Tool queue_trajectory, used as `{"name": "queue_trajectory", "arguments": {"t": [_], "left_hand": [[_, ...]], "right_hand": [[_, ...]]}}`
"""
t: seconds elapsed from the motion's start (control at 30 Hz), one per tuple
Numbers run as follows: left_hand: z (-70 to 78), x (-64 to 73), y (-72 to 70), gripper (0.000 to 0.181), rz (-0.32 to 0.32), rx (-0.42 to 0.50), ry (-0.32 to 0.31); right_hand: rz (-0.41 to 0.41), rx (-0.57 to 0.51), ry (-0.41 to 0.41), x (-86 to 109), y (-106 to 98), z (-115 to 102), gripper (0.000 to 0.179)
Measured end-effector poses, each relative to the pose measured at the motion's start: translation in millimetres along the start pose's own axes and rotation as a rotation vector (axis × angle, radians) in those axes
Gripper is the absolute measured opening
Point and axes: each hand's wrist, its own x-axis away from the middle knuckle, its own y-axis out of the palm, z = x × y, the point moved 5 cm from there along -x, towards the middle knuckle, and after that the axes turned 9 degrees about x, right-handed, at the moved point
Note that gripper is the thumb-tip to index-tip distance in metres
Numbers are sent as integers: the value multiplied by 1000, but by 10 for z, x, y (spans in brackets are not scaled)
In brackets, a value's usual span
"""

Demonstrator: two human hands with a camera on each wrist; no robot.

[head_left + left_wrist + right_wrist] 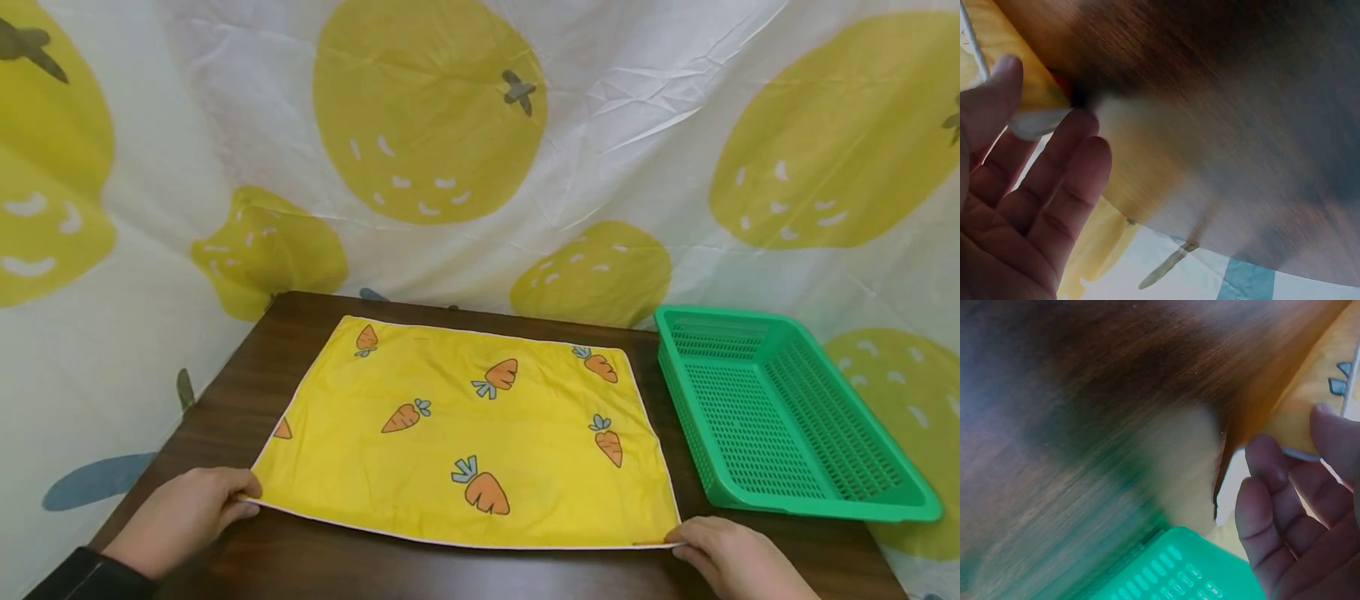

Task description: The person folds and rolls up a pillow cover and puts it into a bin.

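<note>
Head view gives me the layout: a yellow carrot-print cloth [540, 467] lies spread on the brown table [247, 392], its right edge just beside the green basket [825, 506], with a strip of wood between them. I have the left hand [191, 508] on the near left corner and the right hand [735, 550] on the near right one. Each grasps its corner in a pinch, thumb against fingers; both wrist views bear that out, with the white edging caught at the fingertips. How firmly they squeeze, I can't tell.

The near edge bows between the hands, and soft ripples cross the cloth, plainest toward the far side and along the right. To do this well, I'd judge that the two corners want equal, light outward tension, enough to straighten that bow without dragging the far edge off its line. A shallow pinch at the very corner should crease the fabric least. I'd watch the right hand most, since the basket is near and a wide pull could bump it. Smooth, matched moves on both sides look safest to me.
</note>
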Motion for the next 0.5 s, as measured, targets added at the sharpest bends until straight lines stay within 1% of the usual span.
{"name": "queue_trajectory", "arguments": {"t": [0.1, 0.17, 0.23, 0.3, 0.37, 0.43, 0.47, 0.5], "left_hand": [[-20, 14, 15, 16, -63, 25, -19], [-37, 29, 32, 17, -120, 35, -50], [-51, 56, 47, 18, -175, 50, -83], [-57, 86, 49, 19, -221, 72, -106], [-58, 119, 18, 20, -248, 93, -99], [-62, 137, -38, 19, -268, 124, -105], [-63, 134, -78, 17, -280, 142, -122], [-65, 126, -125, 15, -287, 160, -141]], "right_hand": [[-81, -42, 12, 33, 31, 46, 12], [-129, -75, -1, 51, 52, 76, 10], [-177, -124, -37, 73, 77, 101, 8], [-237, -208, -70, 101, 91, 109, 8], [-277, -298, -112, 130, 77, 93, 10], [-289, -396, -164, 154, 18, 63, 14], [-304, -445, -175, 158, -31, 50, 15], [-322, -481, -169, 156, -94, 42, 14]]}}
